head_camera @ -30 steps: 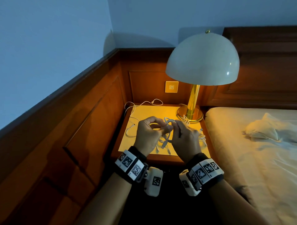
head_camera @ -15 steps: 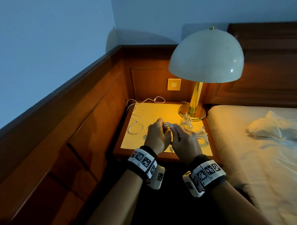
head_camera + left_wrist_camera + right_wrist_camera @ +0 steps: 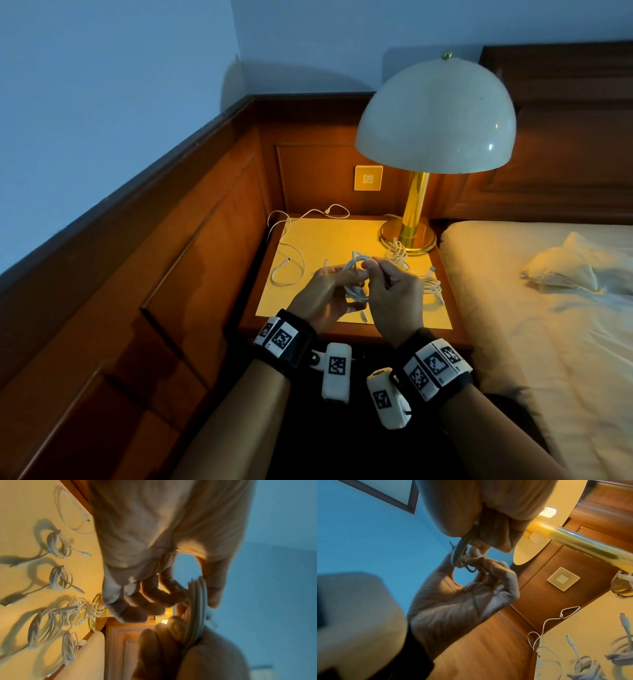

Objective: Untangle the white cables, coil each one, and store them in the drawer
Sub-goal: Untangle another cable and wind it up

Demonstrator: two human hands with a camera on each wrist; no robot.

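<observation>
Both hands hold one coiled white cable (image 3: 357,270) just above the nightstand (image 3: 325,240). My left hand (image 3: 325,291) pinches the coil (image 3: 197,601) between thumb and forefinger, its other fingers curled. My right hand (image 3: 394,291) grips the same coil (image 3: 458,551) from the other side. A short loop of the cable's end (image 3: 471,569) sits at the left hand's fingertips (image 3: 488,566). Several other coiled white cables (image 3: 58,545) lie on the tabletop. A loose white cable (image 3: 291,270) trails over the nightstand's left back edge. No drawer is in view.
A brass lamp (image 3: 416,205) with a white dome shade stands at the nightstand's back right, with a coiled cable (image 3: 397,251) at its base. A bed (image 3: 531,325) lies right of the nightstand. Wood panelling (image 3: 171,274) runs along the left and back, with a wall switch (image 3: 368,178).
My hands have drawn slightly apart, and the coil now shows between them. The cables on the table have not moved.
</observation>
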